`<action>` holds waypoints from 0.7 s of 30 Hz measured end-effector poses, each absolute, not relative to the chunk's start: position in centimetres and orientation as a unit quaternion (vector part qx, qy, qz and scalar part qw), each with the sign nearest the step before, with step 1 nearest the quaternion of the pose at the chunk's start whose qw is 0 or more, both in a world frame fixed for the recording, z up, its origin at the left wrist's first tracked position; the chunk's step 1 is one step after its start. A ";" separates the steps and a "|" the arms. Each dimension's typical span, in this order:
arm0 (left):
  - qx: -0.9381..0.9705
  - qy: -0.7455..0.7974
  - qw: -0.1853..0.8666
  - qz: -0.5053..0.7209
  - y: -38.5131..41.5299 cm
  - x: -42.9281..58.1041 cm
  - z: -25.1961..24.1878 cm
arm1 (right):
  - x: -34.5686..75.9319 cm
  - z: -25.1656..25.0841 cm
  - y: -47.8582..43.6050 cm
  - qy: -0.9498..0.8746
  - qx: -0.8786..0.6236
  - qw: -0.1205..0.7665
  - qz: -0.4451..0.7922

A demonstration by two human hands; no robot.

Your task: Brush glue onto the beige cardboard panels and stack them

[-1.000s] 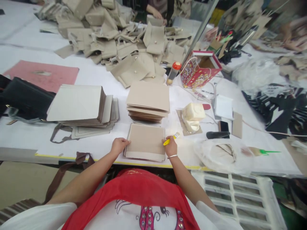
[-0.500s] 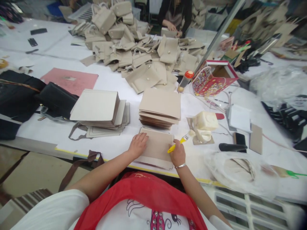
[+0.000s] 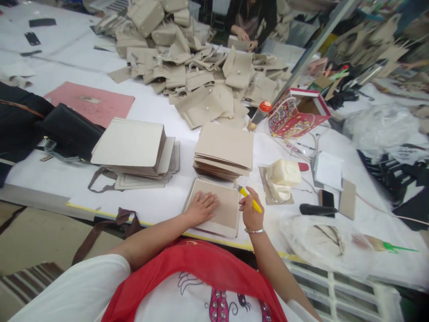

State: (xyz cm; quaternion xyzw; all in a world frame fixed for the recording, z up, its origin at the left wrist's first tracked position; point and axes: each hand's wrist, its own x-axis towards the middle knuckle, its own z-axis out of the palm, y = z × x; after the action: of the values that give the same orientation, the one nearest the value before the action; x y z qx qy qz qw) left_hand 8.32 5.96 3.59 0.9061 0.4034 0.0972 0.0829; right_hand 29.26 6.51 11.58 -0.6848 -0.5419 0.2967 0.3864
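My left hand (image 3: 203, 208) lies flat on a beige bag panel (image 3: 223, 201), which is a rectangular piece with a paler strip along its near edge. My right hand (image 3: 251, 209) is just off the panel's right edge, gripping a yellow-handled brush (image 3: 250, 199) with its bristles pointing up and away. Behind the panel stands a stack of beige panels (image 3: 223, 150). A larger stack of pale panels (image 3: 129, 147) sits to its left. A cream lump on a square of card (image 3: 281, 181) lies to the right of my right hand.
A heap of beige bags (image 3: 187, 67) covers the far table, where a co-worker's hands (image 3: 243, 38) work. Nearby are a black bag (image 3: 70, 132), a pink mat (image 3: 90, 103), a red patterned box (image 3: 295, 118), an orange-capped bottle (image 3: 259, 114), and a plastic bag (image 3: 318, 243) at the near edge.
My left hand has slid from the panel's left edge onto its middle. My right hand has come off the panel, and the brush now tilts upward.
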 end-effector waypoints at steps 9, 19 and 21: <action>0.914 0.375 0.106 0.116 5.2 8.6 3.1 | 19.5 8.0 11.7 -0.419 -0.640 0.385 0.517; 0.912 0.373 0.120 0.117 5.0 8.8 3.3 | 32.6 9.9 8.2 -0.302 -0.748 0.431 0.404; 0.913 0.373 0.122 0.113 5.0 8.8 3.3 | 34.4 10.9 7.3 -0.316 -0.744 0.448 0.382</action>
State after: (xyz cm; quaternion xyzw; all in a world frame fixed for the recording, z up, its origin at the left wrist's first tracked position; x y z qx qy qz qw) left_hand 8.83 4.96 3.26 0.9127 0.3732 0.1134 0.1219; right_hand 34.40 7.28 10.93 -0.7444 -0.3156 0.3817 0.4479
